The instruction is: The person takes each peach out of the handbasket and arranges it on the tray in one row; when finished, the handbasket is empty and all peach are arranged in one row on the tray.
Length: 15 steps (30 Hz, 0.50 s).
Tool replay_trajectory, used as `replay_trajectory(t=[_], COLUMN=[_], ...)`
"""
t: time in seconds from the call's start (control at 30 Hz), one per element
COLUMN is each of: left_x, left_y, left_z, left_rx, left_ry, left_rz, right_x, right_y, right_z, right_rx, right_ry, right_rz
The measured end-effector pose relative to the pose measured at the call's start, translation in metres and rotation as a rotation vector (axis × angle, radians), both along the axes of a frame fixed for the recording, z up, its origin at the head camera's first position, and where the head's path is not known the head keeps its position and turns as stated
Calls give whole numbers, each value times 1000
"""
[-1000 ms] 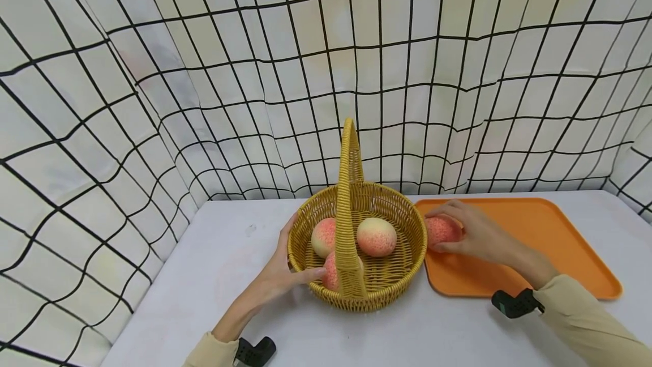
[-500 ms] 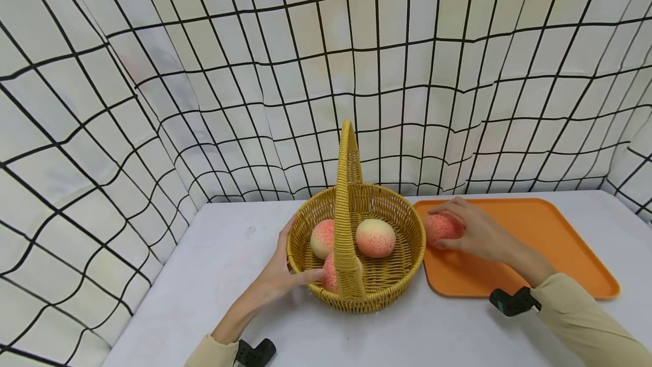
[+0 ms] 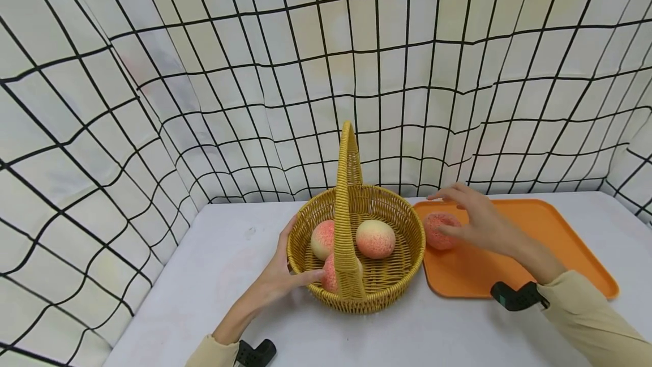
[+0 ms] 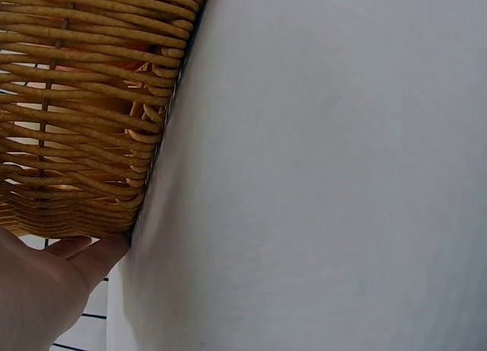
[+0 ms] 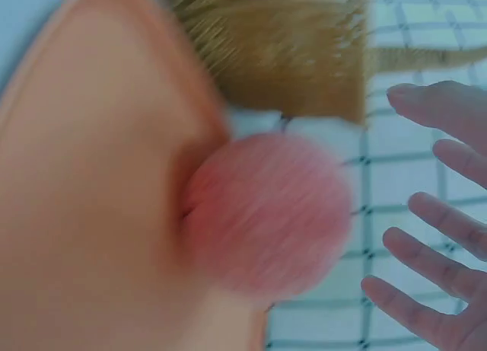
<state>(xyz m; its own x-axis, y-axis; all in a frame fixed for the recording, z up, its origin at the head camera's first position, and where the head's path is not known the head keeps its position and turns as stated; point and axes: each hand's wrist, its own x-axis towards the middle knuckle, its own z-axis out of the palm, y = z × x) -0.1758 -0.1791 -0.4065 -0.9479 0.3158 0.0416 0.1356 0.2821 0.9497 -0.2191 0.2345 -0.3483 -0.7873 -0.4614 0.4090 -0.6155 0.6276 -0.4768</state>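
Overall, the desk (image 3: 204,282) carries an orange tray (image 3: 530,242) at three o'clock of the wicker basket (image 3: 346,237). Left hand (image 3: 279,273) grips the basket at nine o'clock; right hand (image 3: 481,226), fingers spread, empty, is beside the pink peach (image 3: 436,238) on the tray's nine-o'clock end.

Right hand (image 3: 484,224) now off the pink peach (image 3: 434,232), fingers (image 5: 447,218) spread instead of curled round it.

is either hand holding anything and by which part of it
The left hand holds the wicker basket by its left side. The right hand, near a peach, holds nothing.
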Motion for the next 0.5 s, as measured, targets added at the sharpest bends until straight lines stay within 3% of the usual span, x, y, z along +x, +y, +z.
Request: replay_trajectory(t=[0.23,0.5], left_x=[-1,1], left_y=[-1,0], left_z=[-1,0], left_rx=[9,1], left_ry=[6,-9], left_rz=[-5,8], right_x=[9,4], right_y=[-49,-87], right_z=[27,8], right_rx=[-100,-69], right_ry=[21,-59], right_rz=[115,271])
